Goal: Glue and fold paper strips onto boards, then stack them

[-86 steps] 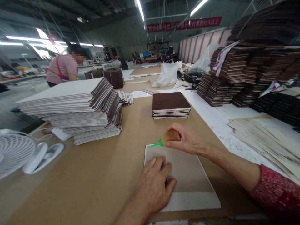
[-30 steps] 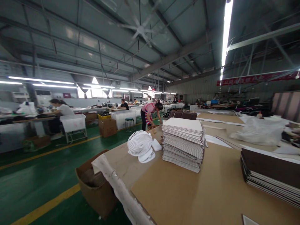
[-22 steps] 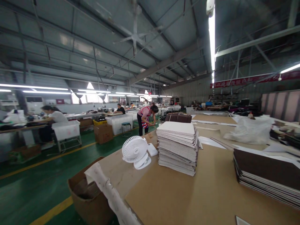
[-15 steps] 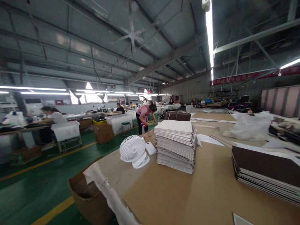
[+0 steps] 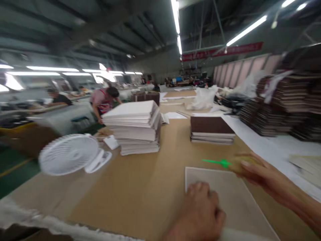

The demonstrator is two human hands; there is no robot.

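A flat pale board (image 5: 233, 197) with a light rim lies on the brown-covered table in front of me. My left hand (image 5: 202, 209) is on its left edge, fingers curled and closed against it; the fingertips are hidden. My right hand (image 5: 253, 169) is closed around a yellowish squeeze bottle (image 5: 239, 163) with a thin green nozzle (image 5: 223, 163). The nozzle points left, just above the far edge of the board. Motion blurs both hands a little.
A tall stack of white boards (image 5: 132, 127) stands left of centre, beside a white fan (image 5: 70, 154). A dark brown stack (image 5: 212, 129) sits beyond the bottle. Bundled brown pieces (image 5: 283, 103) are piled right. A person (image 5: 104, 100) bends over behind the white stack.
The view has swung right and down. Both my hands have come into view, the right one with the squeeze bottle, the left one on the pale board.
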